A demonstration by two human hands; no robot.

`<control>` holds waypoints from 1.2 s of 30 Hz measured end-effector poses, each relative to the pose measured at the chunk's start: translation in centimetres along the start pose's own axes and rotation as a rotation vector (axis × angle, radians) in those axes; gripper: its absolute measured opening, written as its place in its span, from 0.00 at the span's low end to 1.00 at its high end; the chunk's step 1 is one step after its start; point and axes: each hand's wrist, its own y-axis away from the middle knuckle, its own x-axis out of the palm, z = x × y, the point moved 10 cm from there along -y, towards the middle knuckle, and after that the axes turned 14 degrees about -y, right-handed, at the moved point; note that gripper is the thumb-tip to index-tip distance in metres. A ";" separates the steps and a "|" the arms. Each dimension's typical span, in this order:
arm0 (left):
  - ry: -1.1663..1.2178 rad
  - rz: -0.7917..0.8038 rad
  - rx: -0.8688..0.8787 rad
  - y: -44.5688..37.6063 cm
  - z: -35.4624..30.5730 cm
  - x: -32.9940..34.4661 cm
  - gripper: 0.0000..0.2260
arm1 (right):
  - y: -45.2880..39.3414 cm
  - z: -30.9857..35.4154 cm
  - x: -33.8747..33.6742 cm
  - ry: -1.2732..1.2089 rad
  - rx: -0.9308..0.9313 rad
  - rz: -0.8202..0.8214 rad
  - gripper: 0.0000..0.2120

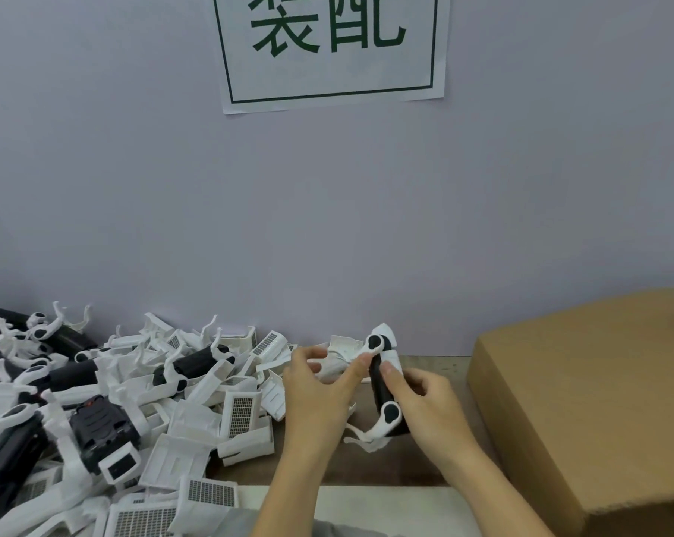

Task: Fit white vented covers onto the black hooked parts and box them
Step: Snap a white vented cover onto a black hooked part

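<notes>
Two hands work over the brown table [424,465]: the right hand [428,401] curls its fingers round one black hooked part [382,385], while the left hand [320,385] pinches one white vented cover [341,356] against it. One cardboard box [583,412] sits right (its inside hidden). A heap of parts [107,412], too tangled to count, lies left. One wall sign [329,44] reads "装配".

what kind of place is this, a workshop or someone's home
Most likely a factory assembly station: a big heap of identical white covers and black hooked parts on the bench, a cardboard box alongside, and a printed Chinese sign on the wall.
</notes>
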 end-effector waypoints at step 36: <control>0.286 0.240 -0.258 1.2 3.5 3.0 0.03 | 0.5 -0.3 1.9 0.001 0.123 0.110 0.09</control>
